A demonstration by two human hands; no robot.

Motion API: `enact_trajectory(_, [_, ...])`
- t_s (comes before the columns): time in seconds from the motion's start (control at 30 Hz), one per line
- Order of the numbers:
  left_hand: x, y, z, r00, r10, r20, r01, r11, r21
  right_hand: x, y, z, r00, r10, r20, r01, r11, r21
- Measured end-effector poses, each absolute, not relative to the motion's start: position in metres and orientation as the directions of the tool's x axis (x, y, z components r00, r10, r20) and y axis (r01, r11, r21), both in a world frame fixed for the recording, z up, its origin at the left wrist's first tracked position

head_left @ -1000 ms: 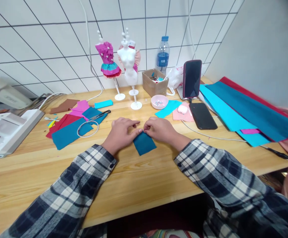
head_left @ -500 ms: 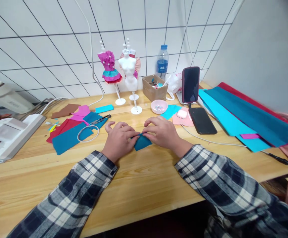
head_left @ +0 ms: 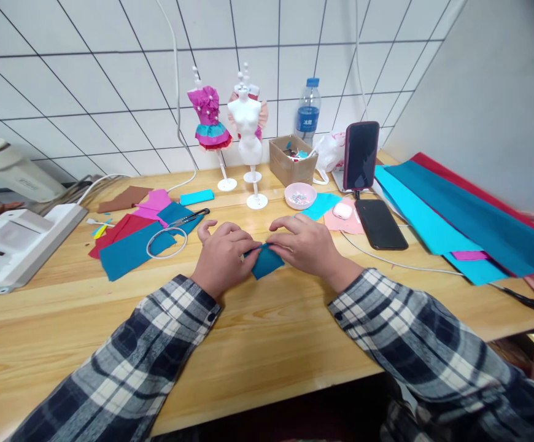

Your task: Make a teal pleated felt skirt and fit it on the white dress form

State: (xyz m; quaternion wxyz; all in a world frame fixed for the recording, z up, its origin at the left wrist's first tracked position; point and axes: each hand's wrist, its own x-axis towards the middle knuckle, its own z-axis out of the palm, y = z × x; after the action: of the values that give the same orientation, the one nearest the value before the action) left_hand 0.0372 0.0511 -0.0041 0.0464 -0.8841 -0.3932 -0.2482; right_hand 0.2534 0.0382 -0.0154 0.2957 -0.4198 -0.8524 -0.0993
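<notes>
Between my two hands is a small piece of teal crepe paper [head_left: 267,263], its far edge pinched and its loose part hanging toward me. My left hand [head_left: 224,256] grips its left side between thumb and fingers. On the right side, my right hand [head_left: 306,248] pinches the same edge close to the left fingertips. Parts of the upper edge are hidden by the fingers. Beyond my hands stand a bare white mini dress form [head_left: 245,120] and another dress form in a magenta, blue and red paper dress [head_left: 210,116]. A third form is partly hidden behind the bare one.
Left lie coloured paper pieces [head_left: 131,248], thread snips [head_left: 188,218] and a white ring [head_left: 148,245]. Behind are a pink bowl of beads [head_left: 300,196], a cardboard box [head_left: 290,169] and a water bottle [head_left: 309,113]. Right are two phones [head_left: 381,224] [head_left: 361,156] and long paper sheets [head_left: 474,215].
The view has shifted slightly, so the background things sit a little further right. Both hands keep their pinch on the teal paper, with only slight finger movement.
</notes>
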Motion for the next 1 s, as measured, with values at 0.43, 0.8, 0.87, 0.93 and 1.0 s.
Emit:
enact_trajectory(0.43, [0.011,0.088,-0.011,0.200,0.798,0.569,0.919,-0.355,0.174,0.251,0.037,-0.020,-0.551,0.693,0.465,0.749,0.656,-0.089])
enact_trajectory(0.8, [0.044,0.047,-0.013,0.653,0.725,0.219,0.715,-0.686,0.137,0.255,0.041,-0.025,-0.493,0.840,0.227,0.802,0.540,-0.257])
enact_trajectory(0.87, [0.045,0.047,-0.015,0.652,0.731,0.202,0.727,-0.678,0.105,0.256,0.041,-0.026,-0.491,0.845,0.212,0.798,0.534,-0.278])
enact_trajectory(0.93, [0.043,0.048,-0.016,0.654,0.730,0.199,0.727,-0.679,0.100,0.256,0.042,-0.026,-0.493,0.845,0.205,0.789,0.534,-0.304])
enact_trajectory(1.0, [0.041,0.049,-0.016,0.648,0.731,0.214,0.727,-0.677,0.114,0.257,0.042,-0.027,-0.493,0.847,0.202,0.774,0.532,-0.342])
